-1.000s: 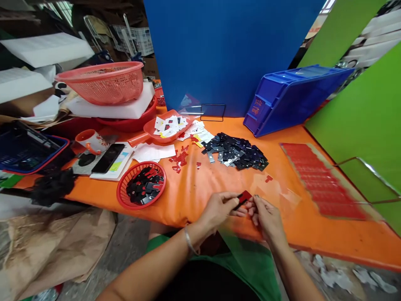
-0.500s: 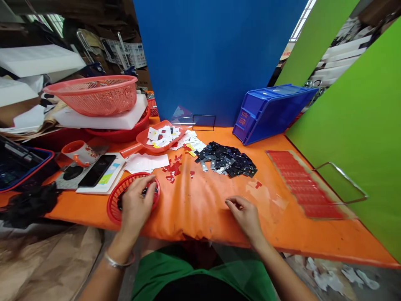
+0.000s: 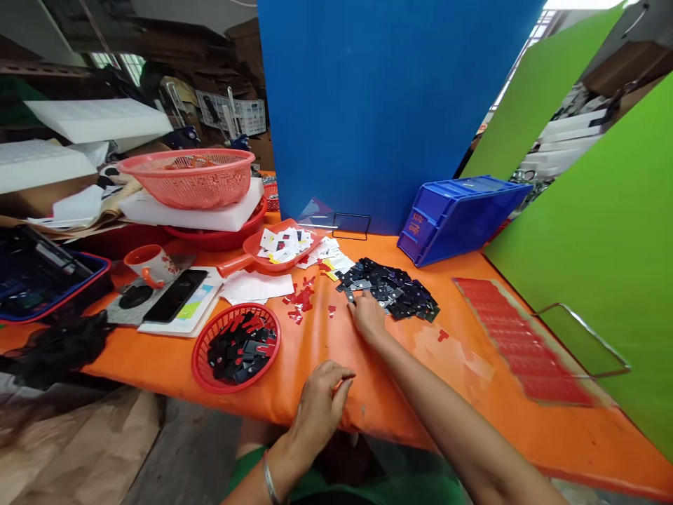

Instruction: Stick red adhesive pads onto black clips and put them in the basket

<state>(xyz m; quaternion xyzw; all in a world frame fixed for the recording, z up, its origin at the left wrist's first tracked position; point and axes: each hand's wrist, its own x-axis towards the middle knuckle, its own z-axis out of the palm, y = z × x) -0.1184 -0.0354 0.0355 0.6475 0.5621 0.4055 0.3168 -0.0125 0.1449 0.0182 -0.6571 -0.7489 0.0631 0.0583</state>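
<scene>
In the head view, the right hand (image 3: 368, 315) is set at the near left edge of the pile of black pieces (image 3: 399, 289) on the orange table (image 3: 310, 344); whether a piece is pinched by its fingertips cannot be told. The left hand (image 3: 318, 403) is held well apart from it, near the table's front edge, fingers loosely curled, a gap left beside the thumb. Black and red pieces are contained in the red basket (image 3: 196, 368), and small red pieces (image 3: 301, 300) are scattered between basket and pile.
</scene>
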